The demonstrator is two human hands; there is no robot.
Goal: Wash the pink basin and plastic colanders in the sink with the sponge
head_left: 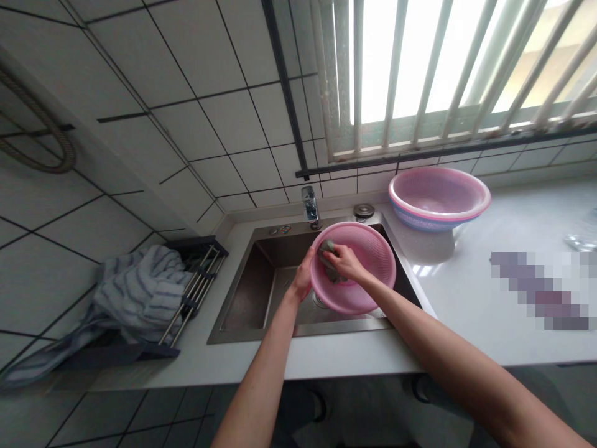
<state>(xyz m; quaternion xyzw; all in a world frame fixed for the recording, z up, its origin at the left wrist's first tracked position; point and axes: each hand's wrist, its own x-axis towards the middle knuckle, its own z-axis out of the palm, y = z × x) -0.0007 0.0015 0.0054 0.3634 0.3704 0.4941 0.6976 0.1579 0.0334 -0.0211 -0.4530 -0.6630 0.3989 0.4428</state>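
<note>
A pink plastic colander (373,261) is held tilted over the right part of the steel sink (247,292). My left hand (304,274) grips its left rim. Inside the colander, my right hand (346,261) is closed on a grey-green cloth (328,246), pressed against the inner left wall. Part of the cloth hangs below my fingers. Behind the colander stands the chrome faucet (310,205); no water can be made out. Below the colander, the sink drain (319,300) shows in part.
Stacked pink and blue basins (438,214) stand on the counter (466,305) at right, near the barred window. A drain strainer (364,210) lies behind the sink. At left, a striped towel (140,292) covers a dark rack (198,286). A blurred patch hides something at far right.
</note>
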